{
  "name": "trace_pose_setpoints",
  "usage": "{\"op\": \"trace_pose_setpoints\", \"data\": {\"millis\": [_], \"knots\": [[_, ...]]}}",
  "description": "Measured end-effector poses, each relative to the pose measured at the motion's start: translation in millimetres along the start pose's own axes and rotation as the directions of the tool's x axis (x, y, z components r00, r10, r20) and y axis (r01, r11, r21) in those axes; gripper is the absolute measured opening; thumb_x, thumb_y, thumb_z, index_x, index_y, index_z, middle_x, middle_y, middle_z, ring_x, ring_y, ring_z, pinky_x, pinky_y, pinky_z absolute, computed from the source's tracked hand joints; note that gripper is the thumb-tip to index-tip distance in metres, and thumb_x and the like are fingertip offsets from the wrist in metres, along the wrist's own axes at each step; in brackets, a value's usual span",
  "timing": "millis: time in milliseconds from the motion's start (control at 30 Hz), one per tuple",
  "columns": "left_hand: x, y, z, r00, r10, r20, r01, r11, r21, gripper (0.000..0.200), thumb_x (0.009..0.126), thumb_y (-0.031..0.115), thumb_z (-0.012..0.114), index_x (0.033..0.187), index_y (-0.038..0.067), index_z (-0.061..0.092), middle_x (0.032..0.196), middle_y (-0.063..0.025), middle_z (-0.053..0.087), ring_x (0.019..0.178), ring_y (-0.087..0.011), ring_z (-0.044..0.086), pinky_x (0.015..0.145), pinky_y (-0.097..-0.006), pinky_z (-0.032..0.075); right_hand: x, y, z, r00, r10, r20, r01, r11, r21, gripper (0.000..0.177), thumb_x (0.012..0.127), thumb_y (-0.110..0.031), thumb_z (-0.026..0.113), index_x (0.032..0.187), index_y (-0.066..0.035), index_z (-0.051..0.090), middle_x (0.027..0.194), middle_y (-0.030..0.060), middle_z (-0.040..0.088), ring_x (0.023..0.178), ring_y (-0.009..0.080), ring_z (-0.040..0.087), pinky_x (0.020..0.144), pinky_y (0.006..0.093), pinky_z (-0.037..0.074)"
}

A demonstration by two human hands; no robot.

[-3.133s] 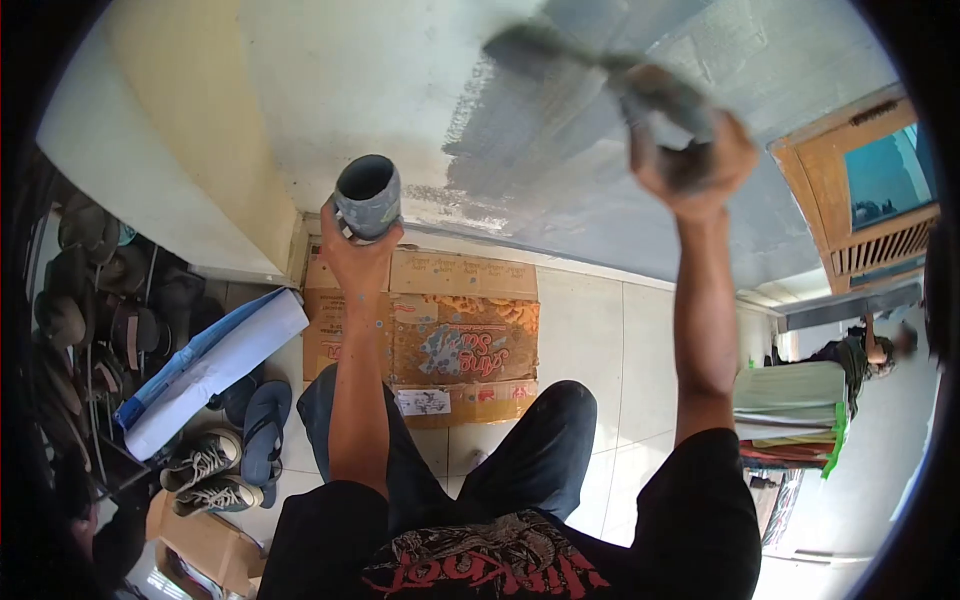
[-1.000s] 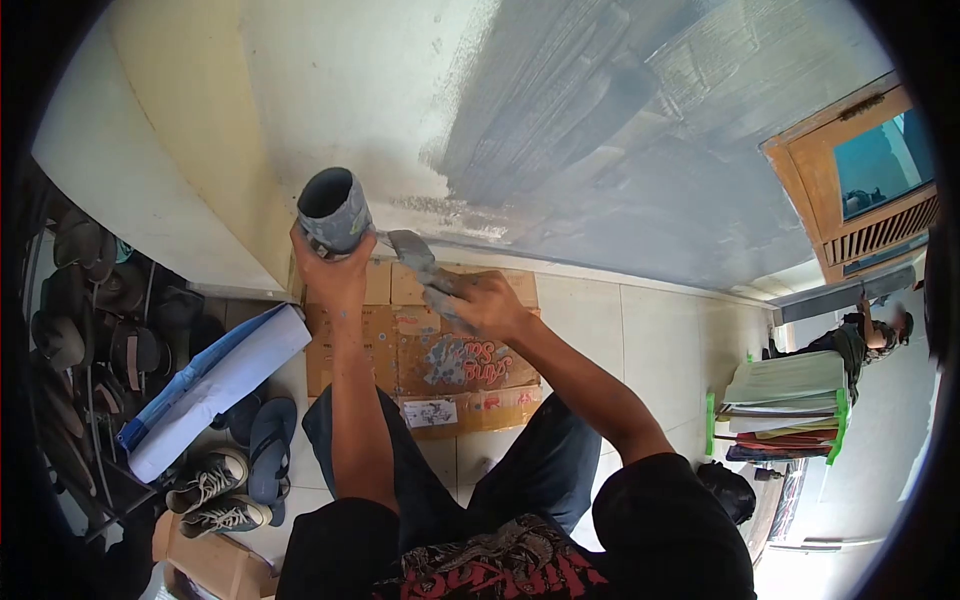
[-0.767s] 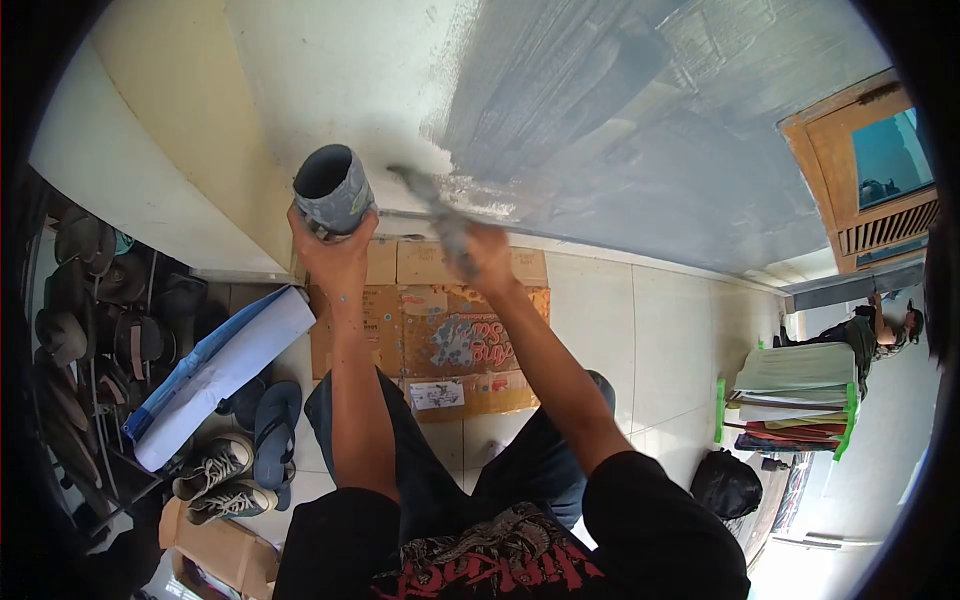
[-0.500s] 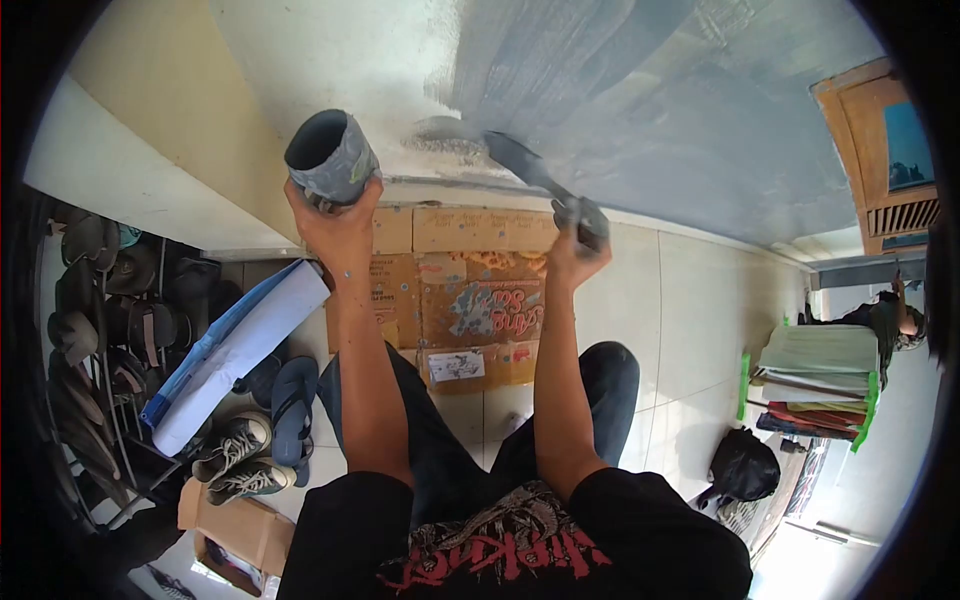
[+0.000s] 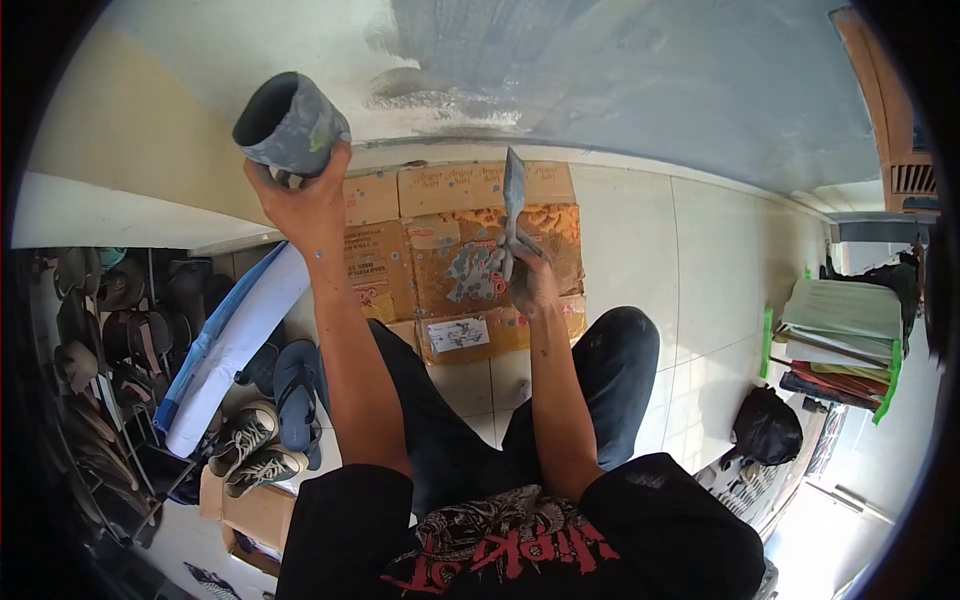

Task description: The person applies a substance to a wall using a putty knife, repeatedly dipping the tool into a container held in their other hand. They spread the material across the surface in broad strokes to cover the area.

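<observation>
In my left hand (image 5: pixel 300 200) is a grey, paint-smeared cup (image 5: pixel 312 125), gripped from below and tilted so its dark opening faces up and left. Its contents are hidden in shadow. My right hand (image 5: pixel 533 280) is closed around the handle of a grey-coated paintbrush (image 5: pixel 514 185), whose tip points toward the foot of the wall. The brush appears edge-on and apart from the wall (image 5: pixel 740 100). Grey streaks and a pale, patchy strip (image 5: pixel 440 105) mark the wall above. Below both hands lies flattened cardboard (image 5: pixel 440 235), spotted with grey.
To the left stand a rack of hats (image 5: pixel 130 330), a long white-and-blue roll (image 5: pixel 240 350), sneakers (image 5: pixel 255 450), flip-flops (image 5: pixel 296 395) and an open cardboard box (image 5: pixel 245 505). At right are a cloth-hung rack (image 5: pixel 840 310), a black bag (image 5: pixel 768 425) and a wooden frame (image 5: pixel 885 110).
My right hand has brought the paintbrush away from the wall, down and left over the cardboard. The cup in my left hand now appears higher and farther left. The view has shifted slightly.
</observation>
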State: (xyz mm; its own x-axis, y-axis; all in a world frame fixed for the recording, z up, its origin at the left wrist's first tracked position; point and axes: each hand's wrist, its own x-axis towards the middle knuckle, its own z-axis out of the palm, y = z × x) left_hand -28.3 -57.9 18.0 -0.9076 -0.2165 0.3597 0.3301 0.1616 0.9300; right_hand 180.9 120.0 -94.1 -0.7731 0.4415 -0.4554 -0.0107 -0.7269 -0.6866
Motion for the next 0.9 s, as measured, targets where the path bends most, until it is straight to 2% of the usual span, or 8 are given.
{"op": "trace_pose_setpoints", "data": {"millis": [133,200,300,400,533,700,833,900], "knots": [[-4.6,4.3,5.0,0.999,0.041,0.005,-0.041,0.999,-0.002,0.079,0.070,0.013,0.089,0.136,-0.005,0.049,0.128,-0.0165,0.057,0.114,-0.0265,0.060,0.100,-0.0391,0.050,9.7,8.6,-0.8,0.989,0.137,-0.055,-0.114,0.946,0.303,0.032,0.103,-0.025,0.048,0.124,-0.002,0.056,0.077,-0.0005,0.051,0.063,0.0120,0.052,0.054,0.0259,0.044],[-6.9,6.1,8.1,0.999,0.041,0.012,-0.041,0.999,-0.020,0.080,0.070,0.013,0.089,0.136,-0.005,0.048,0.129,-0.0163,0.057,0.115,-0.0270,0.059,0.102,-0.0400,0.050,11.8,10.1,0.5,0.979,0.109,-0.170,-0.105,0.994,0.037,0.022,0.103,-0.028,0.047,0.106,-0.008,0.058,0.065,-0.0029,0.040,0.051,0.0112,0.035,0.047,0.0270,0.030],[-12.8,8.2,11.2,0.998,0.056,0.022,-0.056,0.998,0.006,0.080,0.070,0.013,0.088,0.137,-0.005,0.048,0.130,-0.0164,0.056,0.119,-0.0273,0.058,0.104,-0.0410,0.049,29.0,9.1,9.6,0.972,-0.008,-0.236,-0.017,0.994,-0.106,0.019,0.104,-0.034,0.045,0.098,-0.016,0.050,0.060,-0.0067,0.029,0.046,0.0097,0.029,0.043,0.0278,0.024],[-18.0,15.6,15.3,0.998,0.046,0.032,-0.045,0.999,-0.027,0.081,0.070,0.014,0.089,0.137,-0.005,0.048,0.131,-0.0167,0.055,0.121,-0.0276,0.057,0.105,-0.0418,0.048,60.5,4.6,19.7,0.973,-0.001,-0.231,0.021,0.996,0.083,0.022,0.103,-0.037,0.045,0.093,-0.018,0.046,0.061,-0.0066,0.030,0.046,0.0094,0.028,0.041,0.0281,0.021],[-22.7,20.0,19.1,0.997,0.064,0.051,-0.062,0.997,-0.039,0.080,0.070,0.012,0.088,0.138,-0.005,0.048,0.133,-0.0172,0.055,0.122,-0.0279,0.056,0.108,-0.0429,0.047,100.8,16.6,46.7,0.964,0.094,-0.249,-0.078,0.994,0.072,0.025,0.103,-0.041,0.045,0.091,-0.018,0.045,0.060,-0.0064,0.029,0.045,0.0092,0.028,0.042,0.0276,0.021],[-25.8,21.0,22.2,0.995,0.036,0.095,-0.034,0.999,-0.029,0.078,0.075,0.005,0.088,0.141,0.000,0.047,0.139,-0.0155,0.051,0.128,-0.0258,0.053,0.115,-0.0437,0.039,119.2,64.4,76.2,0.974,0.225,-0.012,-0.224,0.973,0.063,0.026,0.103,-0.042,0.044,0.091,-0.018,0.045,0.059,-0.0059,0.032,0.044,0.0095,0.028,0.041,0.0279,0.021],[-26.7,14.6,25.7,0.992,0.065,0.106,-0.065,0.998,0.000,0.077,0.075,0.005,0.088,0.140,0.000,0.048,0.137,-0.0151,0.052,0.128,-0.0262,0.053,0.114,-0.0432,0.040,103.2,92.0,56.5,0.988,0.154,-0.028,-0.149,0.980,0.134,0.027,0.104,-0.041,0.042,0.091,-0.018,0.044,0.057,-0.0056,0.032,0.042,0.0099,0.028,0.039,0.0284,0.021],[-27.5,14.3,26.9,0.991,0.072,0.109,-0.073,0.997,0.008,0.076,0.075,0.005,0.088,0.140,0.000,0.048,0.137,-0.0150,0.052,0.127,-0.0260,0.053,0.113,-0.0430,0.041,99.1,96.7,37.5,0.975,0.056,-0.214,-0.015,0.981,0.191,0.027,0.105,-0.041,0.040,0.091,-0.018,0.044,0.055,-0.0053,0.028,0.041,0.0105,0.029,0.037,0.0288,0.021]]}}
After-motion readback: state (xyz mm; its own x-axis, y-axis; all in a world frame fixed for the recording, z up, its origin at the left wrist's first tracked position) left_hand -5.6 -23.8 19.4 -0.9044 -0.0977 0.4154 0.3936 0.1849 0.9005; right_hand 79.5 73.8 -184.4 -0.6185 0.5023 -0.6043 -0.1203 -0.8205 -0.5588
